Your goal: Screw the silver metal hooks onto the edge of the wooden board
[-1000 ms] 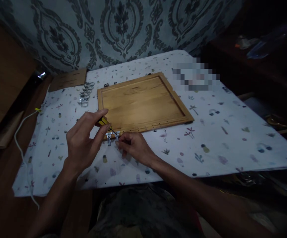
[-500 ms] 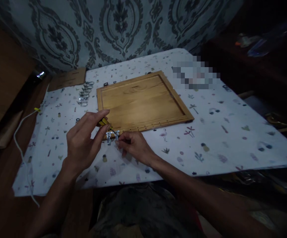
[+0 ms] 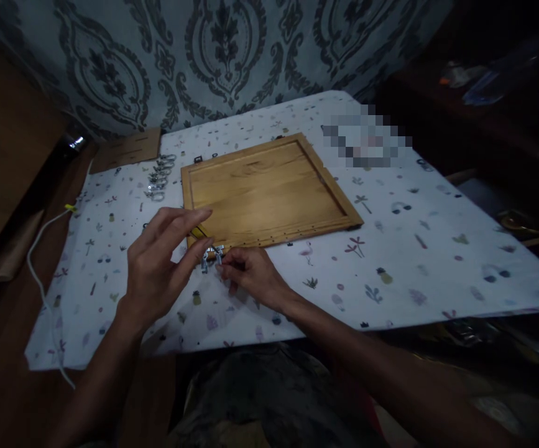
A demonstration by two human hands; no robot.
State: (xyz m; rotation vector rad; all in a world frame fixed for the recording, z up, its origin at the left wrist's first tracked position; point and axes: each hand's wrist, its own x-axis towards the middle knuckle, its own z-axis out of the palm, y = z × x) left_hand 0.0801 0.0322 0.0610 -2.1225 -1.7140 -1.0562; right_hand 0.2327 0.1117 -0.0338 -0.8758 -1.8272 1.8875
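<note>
My left hand [image 3: 164, 261] is closed around the yellow and black handle of a small screwdriver [image 3: 198, 231], mostly hidden behind the fingers. Its tip slants down toward shiny metal fittings [image 3: 204, 264] at the near left edge of a framed wooden panel [image 3: 260, 193]. With thumb and forefinger pinched, my right hand [image 3: 250, 270] grips the right-hand metal fitting [image 3: 219, 255] at the panel's edge. The fittings look like latches or hinges. Small dark holes run along that near edge.
Several metal latches [image 3: 160, 177] lie in a row left of the panel. Behind them is a piece of cardboard [image 3: 127, 149]. A white cord [image 3: 40, 286] hangs past the left side of the patterned tablecloth [image 3: 418, 261]. A blurred-out item [image 3: 367, 140] lies at the back right.
My left hand's fingers have shifted slightly on the screwdriver, and its handle looks turned. My right hand stays in place at the fitting.
</note>
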